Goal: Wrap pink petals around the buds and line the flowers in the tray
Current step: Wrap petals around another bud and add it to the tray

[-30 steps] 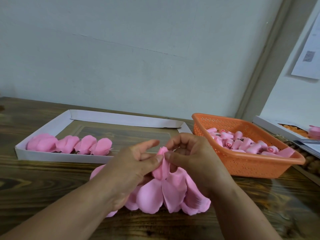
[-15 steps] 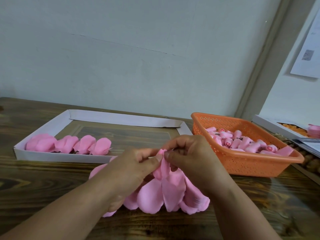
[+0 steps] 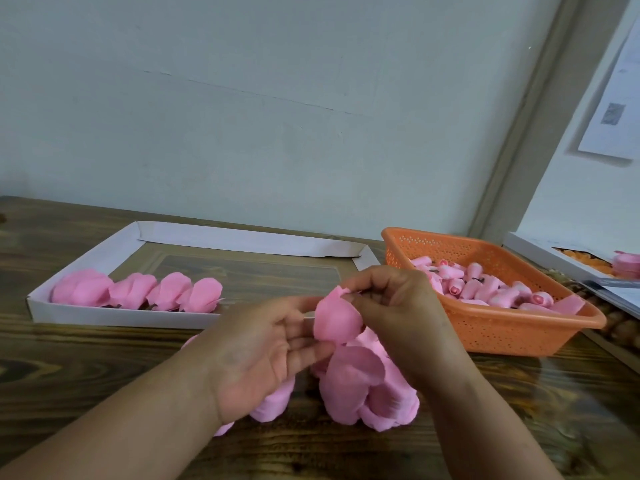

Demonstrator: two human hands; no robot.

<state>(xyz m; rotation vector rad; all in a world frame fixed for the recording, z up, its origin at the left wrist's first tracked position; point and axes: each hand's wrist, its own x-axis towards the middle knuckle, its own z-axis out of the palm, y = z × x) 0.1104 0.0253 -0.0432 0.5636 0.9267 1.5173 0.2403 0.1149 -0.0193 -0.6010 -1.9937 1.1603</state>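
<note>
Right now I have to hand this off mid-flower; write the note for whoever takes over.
Right hand: pinches the top of the pink petal being wrapped; the bud inside is hidden.
Left hand: palm up, fingers on the same petal from the left.
Loose petals lie in a pile on the table under both hands.
White tray, left: four finished flowers lined along its near edge; the rest of it is unfilled.
Orange basket, right: many bare buds waiting.
Left to do: finish this wrap, set the flower beside the fourth, then keep going bud by bud.
</note>
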